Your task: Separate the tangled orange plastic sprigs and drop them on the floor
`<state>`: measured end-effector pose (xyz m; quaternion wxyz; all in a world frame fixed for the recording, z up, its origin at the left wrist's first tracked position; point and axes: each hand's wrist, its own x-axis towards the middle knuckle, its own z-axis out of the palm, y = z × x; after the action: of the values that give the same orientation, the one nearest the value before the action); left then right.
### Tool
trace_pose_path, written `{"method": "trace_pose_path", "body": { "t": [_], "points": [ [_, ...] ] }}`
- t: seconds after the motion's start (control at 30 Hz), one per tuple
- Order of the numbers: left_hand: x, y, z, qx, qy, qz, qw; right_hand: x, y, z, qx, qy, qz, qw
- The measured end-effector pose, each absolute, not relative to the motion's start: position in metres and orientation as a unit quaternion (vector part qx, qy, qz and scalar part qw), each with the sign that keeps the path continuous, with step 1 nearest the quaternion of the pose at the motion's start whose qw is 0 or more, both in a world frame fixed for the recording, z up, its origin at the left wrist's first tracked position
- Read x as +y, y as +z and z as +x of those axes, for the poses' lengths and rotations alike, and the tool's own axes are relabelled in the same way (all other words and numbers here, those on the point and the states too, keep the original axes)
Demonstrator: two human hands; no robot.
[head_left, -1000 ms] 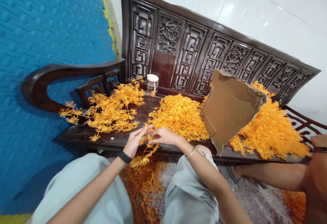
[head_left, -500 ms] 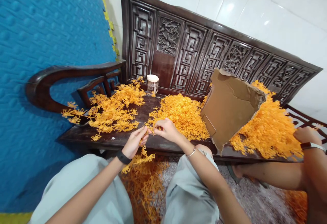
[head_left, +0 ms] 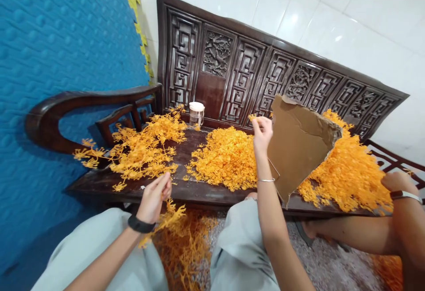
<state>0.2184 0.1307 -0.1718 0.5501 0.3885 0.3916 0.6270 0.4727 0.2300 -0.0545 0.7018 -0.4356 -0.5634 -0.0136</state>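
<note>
Left hand (head_left: 154, 199) grips an orange strand (head_left: 171, 214) by the front edge of the bench (head_left: 190, 146); right hand (head_left: 263, 135), beside it earlier, now pinches a sprig (head_left: 252, 117) well apart.

- Passable over bench (head_left: 184, 149) between left heap (head_left: 141, 151) and middle heap (head_left: 226, 158).
- Blocked at far end by cup (head_left: 196, 115), then backrest (head_left: 210, 91).
- Barred right of middle heap by tilted cardboard (head_left: 297, 145).
- Hemmed in at left by armrest (head_left: 83, 97).

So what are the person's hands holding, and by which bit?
Left hand: orange sprig, near its top. Right hand: small orange piece; which part is pinched can't be told.
</note>
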Motion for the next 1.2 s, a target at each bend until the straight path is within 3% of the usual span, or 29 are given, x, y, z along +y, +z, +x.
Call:
{"method": "trace_pose_path", "body": {
  "t": [0.3,0.57,0.83,0.93,1.1,1.2],
  "points": [
    [0.141,-0.182,0.230,0.418,0.569,0.410,0.577,0.267,-0.077,0.506,-0.536,0.195,-0.434,0.698],
    [0.145,-0.185,0.241,0.413,0.548,0.422,0.593,0.272,-0.084,0.517,-0.567,0.185,-0.445,0.668],
    [0.147,-0.187,0.245,0.386,0.536,0.434,0.613,0.240,-0.090,0.510,-0.483,0.120,-0.435,0.750],
    [0.147,-0.185,0.247,0.365,0.536,0.435,0.625,0.214,-0.097,0.477,-0.603,0.152,-0.414,0.664],
    [0.144,-0.181,0.250,0.338,0.544,0.438,0.631,0.175,-0.113,0.422,-0.840,0.211,-0.345,0.363],
    [0.141,-0.181,0.249,0.337,0.540,0.439,0.634,0.166,-0.126,0.407,-0.868,0.193,-0.362,0.279]
  ]
}}
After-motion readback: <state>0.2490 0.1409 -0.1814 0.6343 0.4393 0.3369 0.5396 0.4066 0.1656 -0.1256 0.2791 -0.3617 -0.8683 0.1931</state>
